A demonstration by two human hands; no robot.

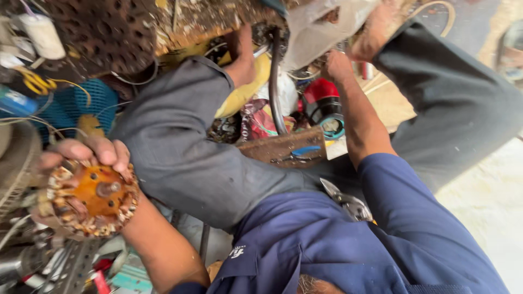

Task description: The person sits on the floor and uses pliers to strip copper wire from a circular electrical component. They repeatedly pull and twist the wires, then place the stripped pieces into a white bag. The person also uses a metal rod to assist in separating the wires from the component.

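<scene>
My left hand (87,155) grips a round motor stator (90,198) with a rusty orange centre, a short shaft stub and a ring of copper windings, held out at the left over a pile of parts. My right hand (338,66) reaches forward between my grey-trousered knees into the clutter. Its fingers are curled beside a red and black cylindrical part (324,103) and below a pale plastic piece (318,30). What it grasps, if anything, is hidden.
Metal pliers (348,204) lie in my lap on the blue shirt. A wooden block (286,147) carries a blue tool. Around it are a yellow casing (245,90), a black hose (274,81), a blue mesh guard (71,109), a white capacitor (43,35) and a rusty perforated plate (103,32).
</scene>
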